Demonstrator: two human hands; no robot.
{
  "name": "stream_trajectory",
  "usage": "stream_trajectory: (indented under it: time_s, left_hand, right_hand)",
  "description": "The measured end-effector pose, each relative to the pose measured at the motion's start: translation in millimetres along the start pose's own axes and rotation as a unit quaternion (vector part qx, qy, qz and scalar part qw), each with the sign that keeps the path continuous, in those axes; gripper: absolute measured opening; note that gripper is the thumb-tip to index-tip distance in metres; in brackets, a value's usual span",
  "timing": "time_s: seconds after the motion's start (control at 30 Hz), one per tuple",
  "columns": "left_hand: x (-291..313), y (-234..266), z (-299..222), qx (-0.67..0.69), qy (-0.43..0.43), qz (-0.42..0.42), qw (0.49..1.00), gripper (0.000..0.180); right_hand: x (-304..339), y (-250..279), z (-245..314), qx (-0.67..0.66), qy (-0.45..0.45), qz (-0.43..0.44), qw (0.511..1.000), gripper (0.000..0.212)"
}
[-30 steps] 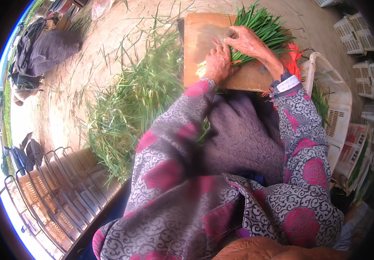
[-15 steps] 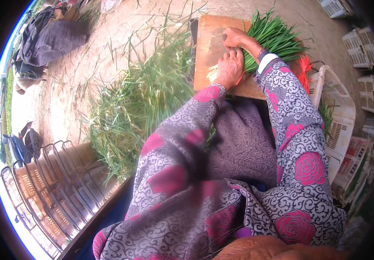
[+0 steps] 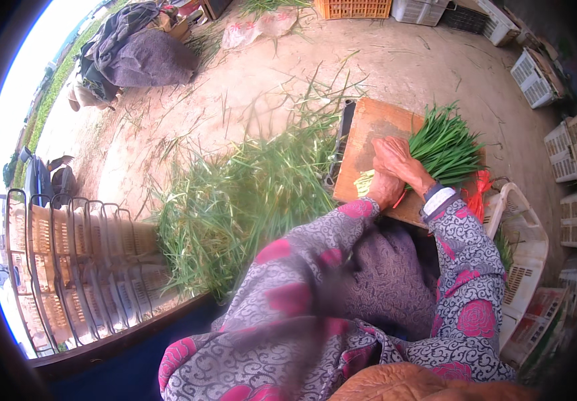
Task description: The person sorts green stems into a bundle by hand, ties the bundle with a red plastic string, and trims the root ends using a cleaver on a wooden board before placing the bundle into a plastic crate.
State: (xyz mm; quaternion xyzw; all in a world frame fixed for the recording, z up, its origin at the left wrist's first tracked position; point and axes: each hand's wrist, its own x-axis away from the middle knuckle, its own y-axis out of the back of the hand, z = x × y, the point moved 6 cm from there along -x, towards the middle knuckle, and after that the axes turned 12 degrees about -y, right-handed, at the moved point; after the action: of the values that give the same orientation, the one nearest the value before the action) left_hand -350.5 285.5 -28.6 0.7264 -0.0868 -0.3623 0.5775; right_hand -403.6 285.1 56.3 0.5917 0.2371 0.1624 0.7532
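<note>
A bunch of garlic chives lies across a worn wooden board, green leaves to the right and pale stem ends to the left. My left hand is closed round the bunch near the pale ends. My right hand crosses over it with fingers curled, touching the left; what its fingers pinch is hidden. A thin red tie shows beside my left hand. More red ties hang in a tuft at the board's right edge.
Loose grassy trimmings heap left of the board. A pale plastic crate stands close on my right, and stacked crates are at the lower left. Further crates line the right. A dark cloth-covered pile sits at the far left.
My right hand has come nearer and now overlaps my left hand; before, it was a fist beyond it. The view has shifted, so the board appears lower and further right.
</note>
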Motion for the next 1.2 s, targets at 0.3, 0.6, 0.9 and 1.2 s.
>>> stream_trajectory:
  time_s: [0.3, 0.6, 0.9, 1.2]
  left_hand:
    - [-1.6, 36.6, 0.2, 0.098, 0.045, -0.021, 0.994, 0.05]
    - [10.8, 53.5, 0.4, 0.139, 0.169, -0.052, 0.974, 0.062]
    - [4.1, 32.6, 3.1, 0.138, 0.16, 0.055, 0.976, 0.06]
    - [10.2, 7.1, 26.6, 0.143, 0.111, 0.053, 0.982, 0.052]
  right_hand:
    - [49.2, -19.9, -94.2, -0.545, -0.271, -0.098, 0.787, 0.013]
    - [46.5, -17.6, -89.7, -0.561, -0.233, -0.06, 0.792, 0.01]
    - [69.1, 16.9, -31.3, -0.179, -0.064, -0.137, 0.972, 0.023]
    - [84.9, 24.1, -15.6, -0.143, 0.023, -0.094, 0.985, 0.035]
